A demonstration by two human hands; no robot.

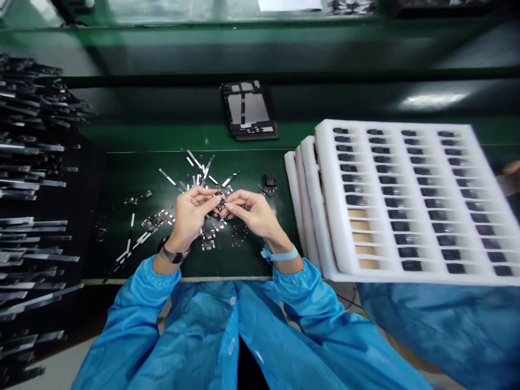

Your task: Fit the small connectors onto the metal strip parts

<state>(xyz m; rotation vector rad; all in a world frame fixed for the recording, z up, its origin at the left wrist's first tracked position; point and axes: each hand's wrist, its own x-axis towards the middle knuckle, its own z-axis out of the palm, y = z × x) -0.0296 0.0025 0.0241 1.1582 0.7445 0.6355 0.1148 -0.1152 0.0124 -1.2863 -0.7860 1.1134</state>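
Note:
Between the fingertips of both hands is a small dark circuit board [221, 204], held above the middle of the green table. My left hand [192, 211] pinches it from the left, and my right hand [251, 211] from the right. Fingers cover part of it, so its details are hard to make out. Around and below the hands lie loose flex cables [201, 170] with silvery strips, fanned out on the mat. Small circuit boards [158, 219] lie left of my left hand, and another board [208, 239] sits just below the hands.
White foam trays [339, 216] are stacked at right, their slots holding rows of small black parts. An opened tablet-like device [249, 108] lies at the back. Bundled strip cables [32, 184] crowd the left side. Another person's hand [512, 169] shows at the right edge.

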